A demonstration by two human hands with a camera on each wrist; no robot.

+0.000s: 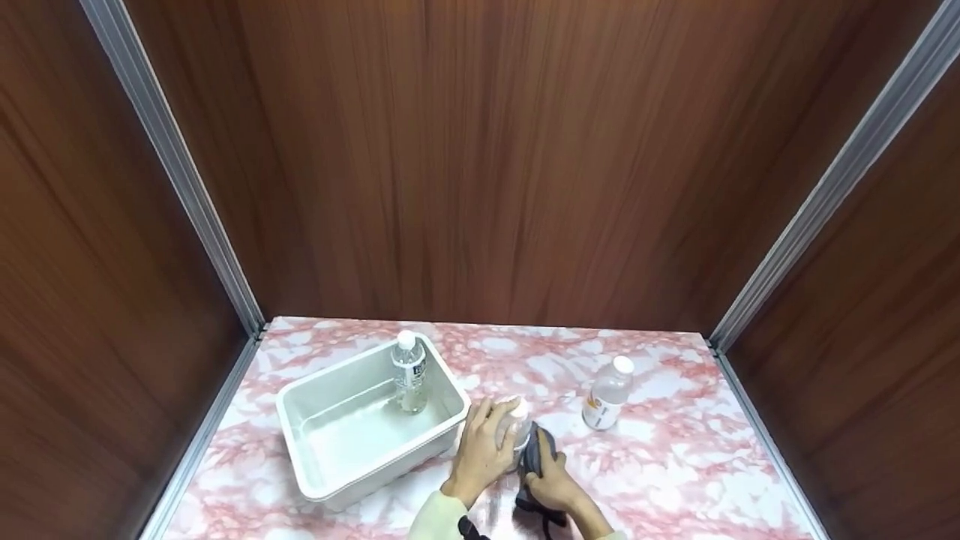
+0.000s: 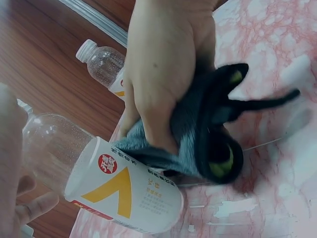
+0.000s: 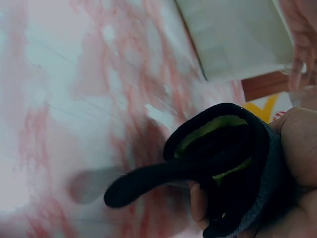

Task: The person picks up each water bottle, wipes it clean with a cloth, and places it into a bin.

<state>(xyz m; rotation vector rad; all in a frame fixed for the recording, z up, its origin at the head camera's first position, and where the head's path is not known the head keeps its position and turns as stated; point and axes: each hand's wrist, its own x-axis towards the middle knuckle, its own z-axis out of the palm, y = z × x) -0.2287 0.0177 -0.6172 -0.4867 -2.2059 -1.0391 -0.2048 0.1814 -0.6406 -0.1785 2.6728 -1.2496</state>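
My left hand (image 1: 478, 454) holds a clear plastic bottle (image 2: 126, 191) by its upper part; the bottle has a white cap and a white label with a yellow V shape. In my right hand (image 1: 553, 484) is a fuzzy dark grey cloth piece (image 2: 187, 136) with black edging, a yellow-green inside and a black tail-like strip (image 3: 141, 186). Its cloth lies against the side of the held bottle, low near the label, as the left wrist view shows. My right fingers wrap round the cloth, partly hidden by it.
Left of my hands stands a white tub (image 1: 352, 446), with a capped clear bottle (image 1: 409, 379) upright inside at its right end. Another capped bottle (image 1: 606, 401) stands on the pink-marbled table (image 1: 675, 480) to the right. Brown wood-look panels (image 1: 480, 165) enclose the back and sides.
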